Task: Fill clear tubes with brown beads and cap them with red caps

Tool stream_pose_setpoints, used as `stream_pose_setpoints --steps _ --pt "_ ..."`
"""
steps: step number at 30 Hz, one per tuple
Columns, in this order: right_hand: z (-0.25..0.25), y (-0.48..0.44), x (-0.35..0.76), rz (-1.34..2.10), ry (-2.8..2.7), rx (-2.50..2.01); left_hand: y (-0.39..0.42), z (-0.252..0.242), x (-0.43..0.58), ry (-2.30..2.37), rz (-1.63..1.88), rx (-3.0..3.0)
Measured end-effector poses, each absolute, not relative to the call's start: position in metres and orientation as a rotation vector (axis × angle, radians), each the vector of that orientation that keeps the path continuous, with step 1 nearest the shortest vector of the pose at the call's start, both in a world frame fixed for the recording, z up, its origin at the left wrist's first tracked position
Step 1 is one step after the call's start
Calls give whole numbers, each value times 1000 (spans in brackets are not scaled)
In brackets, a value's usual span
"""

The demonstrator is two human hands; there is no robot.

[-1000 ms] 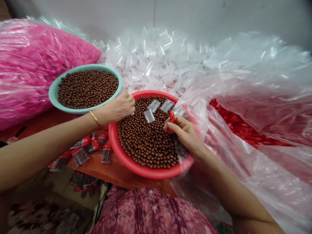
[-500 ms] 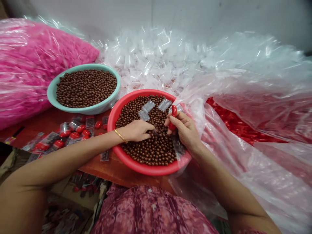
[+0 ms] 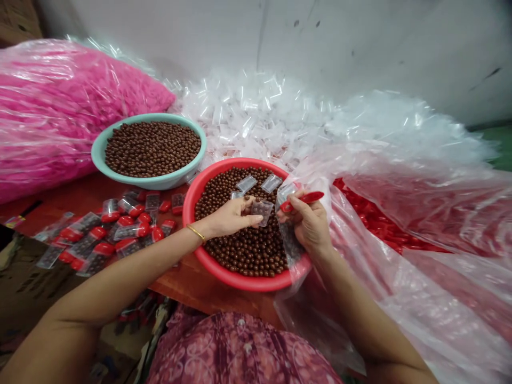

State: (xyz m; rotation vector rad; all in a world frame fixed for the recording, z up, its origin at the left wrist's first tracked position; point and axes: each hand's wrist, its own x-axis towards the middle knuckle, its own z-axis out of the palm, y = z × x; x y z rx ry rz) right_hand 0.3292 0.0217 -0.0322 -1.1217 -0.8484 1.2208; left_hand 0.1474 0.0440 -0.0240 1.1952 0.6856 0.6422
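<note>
My left hand [image 3: 234, 216], with a gold bangle at the wrist, grips a small clear plastic box [image 3: 263, 212] between thumb and fingers. A few brown balls seem to be inside it. Beneath lies a red basin [image 3: 192, 200] full of shiny brown balls [image 3: 244, 256]. Over the basin's right side, my right hand [image 3: 310, 218] pinches a red plastic cap [image 3: 312, 198], turned lengthwise toward the right. Several empty clear boxes [image 3: 271, 183] rest on the balls at the back of the basin.
A teal basin [image 3: 202, 144] of brown balls stands back left, beside a bag of pink pieces [image 3: 80, 106]. Red-capped boxes [image 3: 128, 229] lie at left. Clear boxes [image 3: 248, 112] are heaped behind. At right, a plastic bag [image 3: 372, 165] holds red caps [image 3: 372, 218].
My left hand has risen out of the balls, and the clear box in it now shows. The red cap in my right hand has turned from upright to nearly level.
</note>
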Motion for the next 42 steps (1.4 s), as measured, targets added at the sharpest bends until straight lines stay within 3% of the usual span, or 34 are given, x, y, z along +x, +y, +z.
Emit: stream_pose_setpoints --steps 9,15,20,30,35,42 --pt "-24 17 317 1250 -887 -1095 48 -24 137 578 499 1046" --pt "-26 9 321 953 -1318 -1212 46 -20 135 518 594 1075" --pt "-30 9 332 820 -1589 -1251 49 -19 133 522 480 985" --pt "-13 26 327 1161 -1531 -1332 46 -16 132 562 304 1106" --pt "-7 25 330 1404 -1538 -1295 46 -18 134 590 461 1249" --pt "-11 13 330 1051 -1929 -1255 41 -19 136 729 558 1621"
